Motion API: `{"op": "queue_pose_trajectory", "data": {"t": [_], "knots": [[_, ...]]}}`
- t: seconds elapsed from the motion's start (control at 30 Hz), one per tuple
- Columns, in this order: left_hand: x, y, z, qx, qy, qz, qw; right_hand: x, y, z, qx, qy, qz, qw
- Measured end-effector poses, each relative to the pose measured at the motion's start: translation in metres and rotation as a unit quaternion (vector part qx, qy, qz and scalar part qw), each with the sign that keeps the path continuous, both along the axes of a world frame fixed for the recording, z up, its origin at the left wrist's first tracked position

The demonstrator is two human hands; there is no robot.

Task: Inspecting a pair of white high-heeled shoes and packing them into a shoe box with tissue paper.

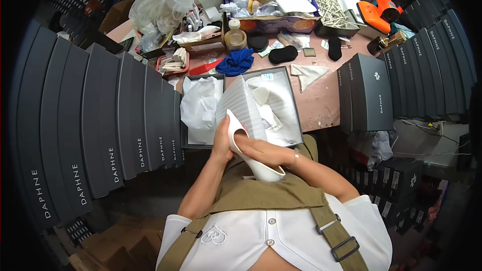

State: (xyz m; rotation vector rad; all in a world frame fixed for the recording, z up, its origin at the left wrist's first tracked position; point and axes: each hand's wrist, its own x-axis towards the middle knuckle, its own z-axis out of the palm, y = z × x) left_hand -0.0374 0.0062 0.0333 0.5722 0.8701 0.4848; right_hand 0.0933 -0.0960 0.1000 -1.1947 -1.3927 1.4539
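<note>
A white high-heeled shoe (pixel 267 171) with a pointed toe is held over my lap, toe away from me and heel end close to my body. My left hand (pixel 221 140) is closed around its front from the left side. My right hand (pixel 261 151) reaches into the shoe's opening, its fingers hidden inside. Just beyond the hands lies an open shoebox (pixel 296 115), lined with white tissue and a striped foam sheet (pixel 241 103). A second white shoe (pixel 268 116) appears to lie in it, partly covered. To its left, another open box (pixel 184 138) holds crumpled white paper (pixel 201 103).
Dark shoeboxes stand in rows at left (pixel 100 120) and right (pixel 371 90). On the pink table (pixel 321 105) are a blue cloth (pixel 235 62), a bottle (pixel 235 38), black pads (pixel 283 54), a white cloth (pixel 307 74), a box of white sticks (pixel 334 10) and an orange tool (pixel 372 17).
</note>
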Motion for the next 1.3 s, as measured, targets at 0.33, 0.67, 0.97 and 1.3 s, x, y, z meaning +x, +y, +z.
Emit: {"op": "queue_pose_trajectory", "data": {"t": [0.33, 0.67, 0.97, 1.3], "knots": [[0.028, -0.005, -0.010, -0.021, -0.061, -0.024, 0.998, -0.003, 0.011, -0.051, 0.034, -0.385, -0.126, 0.914], [0.015, -0.009, 0.003, 0.020, 0.034, -0.021, 0.999, -0.008, 0.020, -0.059, 0.036, -0.519, -0.076, 0.851], [0.021, -0.015, 0.002, -0.014, -0.024, -0.051, 0.998, -0.009, -0.001, -0.050, 0.038, -0.385, -0.147, 0.910], [0.011, 0.009, -0.020, -0.042, -0.051, -0.061, 0.996, 0.003, -0.002, -0.032, 0.147, -0.282, 0.060, 0.946]]}}
